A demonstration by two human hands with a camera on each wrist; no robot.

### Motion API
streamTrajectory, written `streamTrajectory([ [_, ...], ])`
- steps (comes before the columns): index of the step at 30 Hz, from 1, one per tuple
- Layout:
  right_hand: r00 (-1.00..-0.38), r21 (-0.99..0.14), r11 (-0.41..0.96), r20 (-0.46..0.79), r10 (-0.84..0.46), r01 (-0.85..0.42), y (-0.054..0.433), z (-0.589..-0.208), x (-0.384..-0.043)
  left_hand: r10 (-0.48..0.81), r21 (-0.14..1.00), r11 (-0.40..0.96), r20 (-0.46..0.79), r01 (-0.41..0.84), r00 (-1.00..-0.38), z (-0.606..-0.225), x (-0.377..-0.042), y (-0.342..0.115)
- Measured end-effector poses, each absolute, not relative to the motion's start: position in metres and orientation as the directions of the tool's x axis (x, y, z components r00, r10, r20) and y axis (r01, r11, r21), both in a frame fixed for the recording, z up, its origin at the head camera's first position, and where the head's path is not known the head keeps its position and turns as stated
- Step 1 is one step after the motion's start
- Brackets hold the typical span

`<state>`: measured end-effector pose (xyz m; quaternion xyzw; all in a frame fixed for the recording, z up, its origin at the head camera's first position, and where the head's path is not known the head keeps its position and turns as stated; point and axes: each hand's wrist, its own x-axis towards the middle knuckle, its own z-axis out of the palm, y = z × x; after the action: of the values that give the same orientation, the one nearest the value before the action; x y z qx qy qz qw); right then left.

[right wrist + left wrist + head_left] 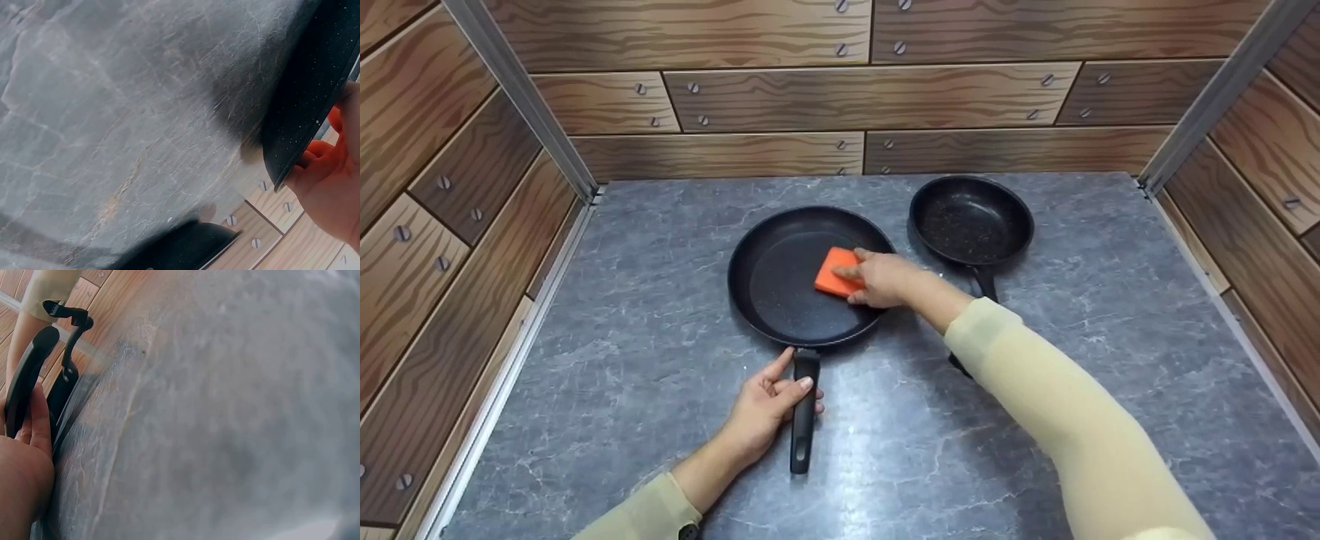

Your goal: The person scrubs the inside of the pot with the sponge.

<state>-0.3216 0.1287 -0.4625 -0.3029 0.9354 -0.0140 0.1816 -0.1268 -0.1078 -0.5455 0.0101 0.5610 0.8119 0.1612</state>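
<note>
A large black frying pan sits mid-table with its handle toward me. My left hand grips that handle near the pan, thumb on top and fingers around the far side. In the left wrist view the handle rises between the fingers of the left hand. Over the pan's right side, my right hand holds an orange sponge against the inner surface, fingers spread over it. The right wrist view shows the pan's outer wall beside the right hand; the sponge is hidden there.
A smaller black frying pan stands at the back right, its handle partly under the right forearm. Wood-patterned walls and metal posts enclose the grey marbled table.
</note>
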Motion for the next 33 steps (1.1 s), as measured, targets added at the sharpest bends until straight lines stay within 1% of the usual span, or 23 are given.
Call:
streamTrajectory([
  [7,-0.735,-0.158,0.795,-0.309,-0.603,-0.586,0.132,-0.463,-0.317,0.271,0.919,-0.306,-0.166,-0.249,-0.948,-0.547,-0.127,-0.107],
  [14,-0.722,-0.174,0.789,-0.325,-0.611,-0.589,0.135,-0.460,-0.312,0.277,0.917,-0.312,-0.163,-0.249,-0.947,-0.547,-0.128,-0.107],
  [25,-0.689,-0.162,0.760,-0.336,-0.642,-0.629,0.134,-0.456,-0.305,0.279,0.918,-0.314,-0.155,-0.242,-0.948,-0.546,-0.128,-0.107],
  [33,-0.666,-0.178,0.717,-0.273,-0.694,-0.674,0.133,-0.456,-0.298,0.287,0.908,-0.327,-0.169,-0.263,-0.943,-0.545,-0.127,-0.107],
])
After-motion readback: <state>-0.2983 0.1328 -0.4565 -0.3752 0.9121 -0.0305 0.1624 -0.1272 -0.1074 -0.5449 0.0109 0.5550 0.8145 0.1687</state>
